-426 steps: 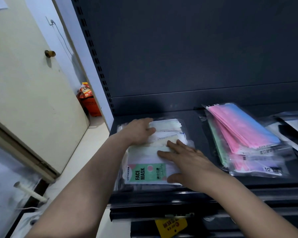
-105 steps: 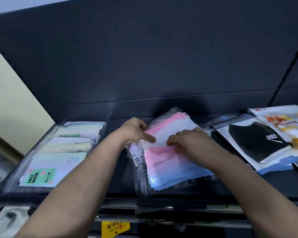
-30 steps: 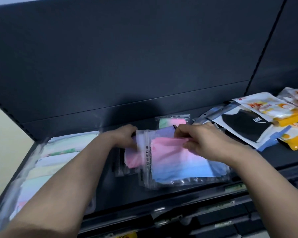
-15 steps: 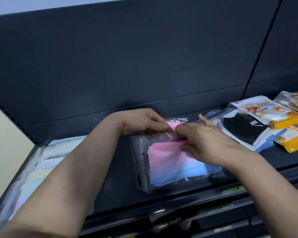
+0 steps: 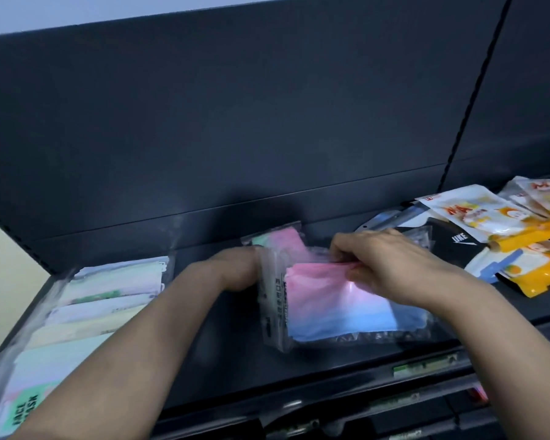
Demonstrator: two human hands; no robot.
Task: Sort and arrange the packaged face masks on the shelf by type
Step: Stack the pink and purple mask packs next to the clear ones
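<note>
Pink-to-blue mask pack [image 5: 331, 303] lies on the shelf [image 5: 210, 344], its top edge pinched by the right hand [image 5: 394, 268], while the left hand [image 5: 238, 269] sits behind its left edge, fingers hidden, grip impossible to tell.

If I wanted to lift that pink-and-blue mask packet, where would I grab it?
Probably by its clear printed left strip, pinched from the left: the pink-and-blue mask packet lies flat on the shelf, but that empty plastic edge stands up, clear of the masks. The right hand pinches its top edge.
</note>
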